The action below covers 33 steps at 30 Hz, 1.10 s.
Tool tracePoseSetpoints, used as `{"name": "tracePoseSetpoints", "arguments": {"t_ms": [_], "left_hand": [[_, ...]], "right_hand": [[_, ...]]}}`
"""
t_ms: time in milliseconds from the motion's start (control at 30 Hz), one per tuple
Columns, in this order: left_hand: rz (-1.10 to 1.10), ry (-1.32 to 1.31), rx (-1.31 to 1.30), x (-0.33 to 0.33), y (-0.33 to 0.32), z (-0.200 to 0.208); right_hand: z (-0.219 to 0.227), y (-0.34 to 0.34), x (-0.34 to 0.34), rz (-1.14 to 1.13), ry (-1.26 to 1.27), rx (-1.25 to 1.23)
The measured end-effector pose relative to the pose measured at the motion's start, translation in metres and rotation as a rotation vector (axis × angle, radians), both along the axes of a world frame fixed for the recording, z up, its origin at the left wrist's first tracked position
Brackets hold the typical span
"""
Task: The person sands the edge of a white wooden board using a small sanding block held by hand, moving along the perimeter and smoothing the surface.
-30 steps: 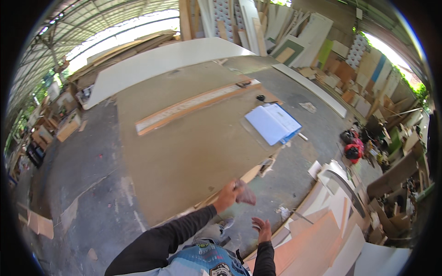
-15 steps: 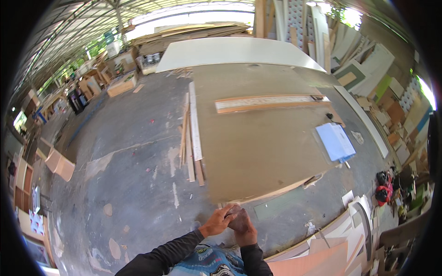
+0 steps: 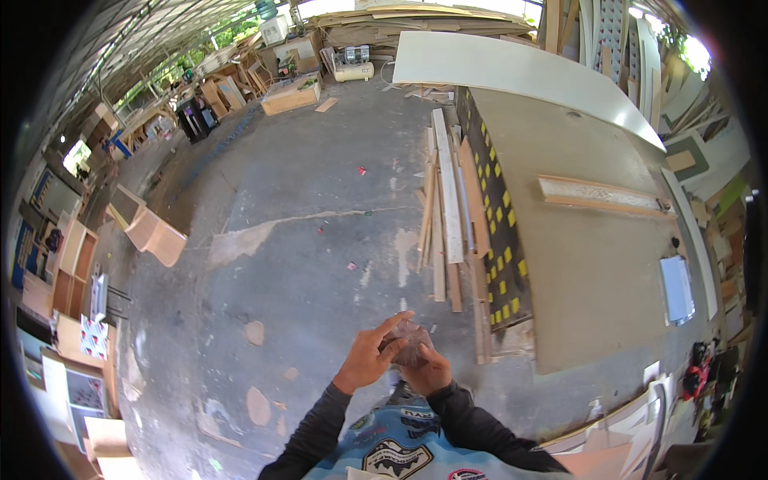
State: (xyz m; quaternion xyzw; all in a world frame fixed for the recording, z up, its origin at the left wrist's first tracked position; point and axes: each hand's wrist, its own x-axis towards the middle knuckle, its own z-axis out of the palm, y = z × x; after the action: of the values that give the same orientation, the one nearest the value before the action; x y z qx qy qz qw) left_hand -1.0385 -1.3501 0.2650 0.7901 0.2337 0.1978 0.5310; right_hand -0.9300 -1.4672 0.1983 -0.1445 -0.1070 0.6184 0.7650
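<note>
In front of my body, both hands hold a crumpled, brownish, roundish thing [image 3: 411, 344]; its kind I cannot make out. My left hand [image 3: 364, 356] closes on it from the left, thumb across its near side and fingers over its top. From below and the right, my right hand [image 3: 428, 374] cups it, its fingers partly hidden behind it. To the right of my hands stands a broad tan-topped bench [image 3: 560, 296], its black side marked with yellow blocks. My hands are apart from it.
Long wooden strips [image 3: 446, 192] lie on the grey floor [image 3: 304, 264] along the bench's left side. On the bench are a wood-edged strip [image 3: 604, 197] and a blue folder-like thing [image 3: 678, 290]. A large white panel [image 3: 520, 76] lies beyond. Wooden pieces [image 3: 156, 234] stand at left.
The view has turned left, so the bench now lies farther right and its patterned side shows. Both hands still hold the brownish thing, with the left fingers shifted over its top.
</note>
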Motion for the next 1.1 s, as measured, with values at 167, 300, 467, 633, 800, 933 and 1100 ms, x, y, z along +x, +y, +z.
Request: {"name": "tracePoseSetpoints", "arguments": {"t_ms": [167, 300, 467, 633, 800, 933, 1100], "left_hand": [[0.186, 0.067, -0.239, -0.035, 0.084, -0.002], [0.238, 0.018, -0.323, -0.042, 0.142, -0.022], [0.04, 0.048, -0.329, -0.033, 0.245, -0.025], [0.081, 0.037, -0.283, -0.014, 0.369, -0.013], [0.152, 0.197, -0.182, 0.009, 0.48, 0.016], [0.188, 0.192, -0.225, 0.024, 0.561, 0.003], [0.258, 0.194, -0.311, 0.045, 0.664, -0.049]], "right_hand": [[-0.025, 0.091, -0.009, 0.144, -0.366, -0.246], [-0.013, 0.157, 0.0, 0.194, -0.496, -0.209], [0.014, 0.257, 0.026, 0.252, -0.439, -0.045], [0.016, 0.388, 0.044, 0.349, -0.131, -0.005], [0.019, 0.507, 0.063, 0.395, -0.308, -0.095], [0.024, 0.582, 0.083, 0.339, -0.628, -0.155], [-0.032, 0.684, 0.124, -0.026, -0.653, -0.091]]}}
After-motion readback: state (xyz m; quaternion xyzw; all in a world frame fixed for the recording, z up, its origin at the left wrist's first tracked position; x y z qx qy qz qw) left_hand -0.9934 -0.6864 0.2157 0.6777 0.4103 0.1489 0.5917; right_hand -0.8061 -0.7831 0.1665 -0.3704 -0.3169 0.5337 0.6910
